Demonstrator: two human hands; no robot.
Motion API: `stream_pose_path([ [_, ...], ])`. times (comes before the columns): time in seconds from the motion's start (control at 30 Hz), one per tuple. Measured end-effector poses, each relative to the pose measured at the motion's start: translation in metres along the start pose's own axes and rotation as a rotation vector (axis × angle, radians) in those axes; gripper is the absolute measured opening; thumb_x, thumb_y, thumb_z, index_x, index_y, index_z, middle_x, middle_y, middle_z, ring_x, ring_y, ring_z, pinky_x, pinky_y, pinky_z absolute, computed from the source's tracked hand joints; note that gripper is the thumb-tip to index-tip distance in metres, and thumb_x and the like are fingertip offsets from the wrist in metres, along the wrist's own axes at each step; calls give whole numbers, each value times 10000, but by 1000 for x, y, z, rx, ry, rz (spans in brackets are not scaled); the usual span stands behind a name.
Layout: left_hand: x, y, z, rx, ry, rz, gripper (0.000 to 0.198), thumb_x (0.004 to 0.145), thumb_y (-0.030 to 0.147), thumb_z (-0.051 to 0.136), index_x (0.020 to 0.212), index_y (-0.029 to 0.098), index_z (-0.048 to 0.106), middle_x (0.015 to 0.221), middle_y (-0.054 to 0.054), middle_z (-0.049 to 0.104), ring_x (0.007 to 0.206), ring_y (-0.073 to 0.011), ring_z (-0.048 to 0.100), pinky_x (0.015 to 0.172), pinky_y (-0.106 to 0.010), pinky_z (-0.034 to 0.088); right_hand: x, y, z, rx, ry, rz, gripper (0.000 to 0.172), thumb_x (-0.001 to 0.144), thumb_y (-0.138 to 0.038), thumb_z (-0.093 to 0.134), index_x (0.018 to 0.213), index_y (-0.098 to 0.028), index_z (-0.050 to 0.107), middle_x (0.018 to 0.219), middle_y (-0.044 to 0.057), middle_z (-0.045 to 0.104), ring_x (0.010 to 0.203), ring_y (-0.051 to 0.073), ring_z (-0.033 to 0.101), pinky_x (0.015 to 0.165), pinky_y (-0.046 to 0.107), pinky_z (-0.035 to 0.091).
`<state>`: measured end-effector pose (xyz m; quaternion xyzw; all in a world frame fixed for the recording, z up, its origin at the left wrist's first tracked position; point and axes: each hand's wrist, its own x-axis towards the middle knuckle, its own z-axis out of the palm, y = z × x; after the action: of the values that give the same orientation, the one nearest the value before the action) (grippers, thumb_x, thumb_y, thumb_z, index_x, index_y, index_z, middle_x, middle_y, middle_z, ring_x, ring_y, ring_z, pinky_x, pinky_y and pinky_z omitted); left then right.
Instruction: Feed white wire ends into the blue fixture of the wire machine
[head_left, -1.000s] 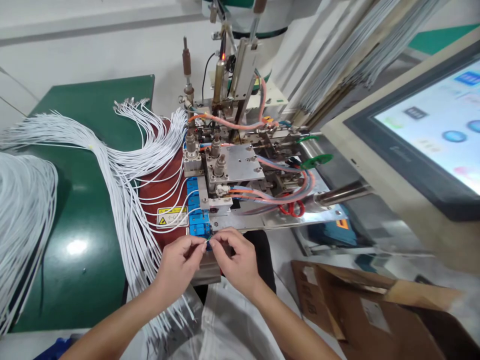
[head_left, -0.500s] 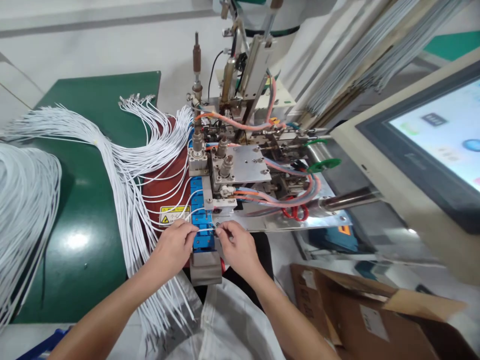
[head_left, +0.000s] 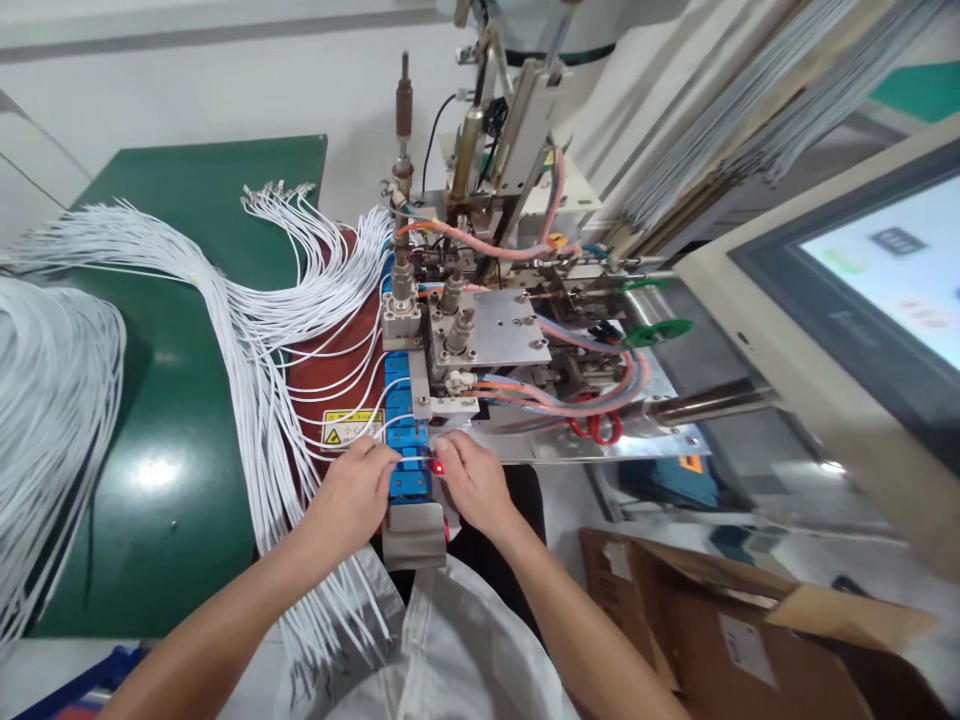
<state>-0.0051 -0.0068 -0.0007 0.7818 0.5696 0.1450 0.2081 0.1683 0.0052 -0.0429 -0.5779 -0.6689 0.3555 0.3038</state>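
Note:
My left hand [head_left: 358, 490] pinches a thin white cable [head_left: 411, 459] that lies across a blue slotted block [head_left: 408, 482] on the front of the machine. Close to the cable's right end is my right hand [head_left: 469, 480], its fingers pressed together; what they hold is too small to make out. A small red light [head_left: 438, 467] glows at those fingertips. More white cables run from the blue blocks leftward into a large bundle [head_left: 244, 400] beside a yellow warning label [head_left: 352, 427].
The machine's metal plate [head_left: 495, 328], hoses and upright cylinders rise just behind the hands. A screen [head_left: 892, 270] stands at the right, above a cardboard box [head_left: 705, 620]. On the green table [head_left: 165, 540], a coil of white cables [head_left: 60, 420] lies left.
A red light now shows at my right fingertips. Both hands stay at the blue block, while the whole view has shifted slightly.

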Motion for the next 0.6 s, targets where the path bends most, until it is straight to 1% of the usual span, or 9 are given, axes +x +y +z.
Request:
stream_pose_path([
  [0.07,-1,-1,2,17,15,19,228,839,95,408,888,149,624,825,-71,575,801,-187,585,766,-332,480,-1,1,10,9,61,-17,329,885,-325,333,593,-208,430,541,-30,449,512,124,436,520,230,327],
  [0.13,-2,0,3,38,21,37,235,840,90,400,901,147,619,831,-72,572,803,-185,585,769,-330,481,-2,1,18,32,123,-2,340,882,-312,324,559,-215,373,504,-47,382,471,114,381,485,226,302],
  [0.23,-5,1,2,99,25,49,246,842,96,398,925,157,622,834,-70,578,794,-185,583,767,-334,484,-3,2,22,44,145,9,341,870,-309,336,542,-217,343,492,-55,349,460,108,356,471,225,286],
  [0.3,-6,1,1,165,43,72,247,837,97,407,923,169,628,828,-69,590,788,-193,577,759,-346,487,-3,3,19,59,126,11,344,865,-320,351,538,-213,353,497,-53,362,471,108,369,477,225,292],
  [0.37,-6,0,1,225,53,123,250,837,96,408,923,174,629,834,-68,604,783,-196,573,755,-356,490,-2,4,15,94,117,44,344,864,-346,370,551,-206,394,505,-49,393,489,110,399,494,225,313],
  [0.43,-7,-4,1,260,58,184,259,843,92,404,968,169,618,877,-73,619,802,-194,579,771,-360,491,-2,6,11,155,156,95,332,865,-374,382,595,-197,461,530,-37,451,523,119,448,526,231,346],
  [0.53,-12,-11,0,309,42,283,308,846,75,408,1116,126,548,1047,-113,614,947,-217,574,863,-389,461,-3,10,6,297,268,144,335,866,-409,381,668,-184,531,589,-11,528,576,135,498,569,243,385],
  [0.6,-20,-15,-5,335,34,333,340,854,73,407,1183,91,492,1164,-147,569,1077,-247,521,929,-421,417,-4,12,3,394,309,154,353,862,-432,386,670,-180,542,593,-7,529,576,135,493,564,244,391],
])
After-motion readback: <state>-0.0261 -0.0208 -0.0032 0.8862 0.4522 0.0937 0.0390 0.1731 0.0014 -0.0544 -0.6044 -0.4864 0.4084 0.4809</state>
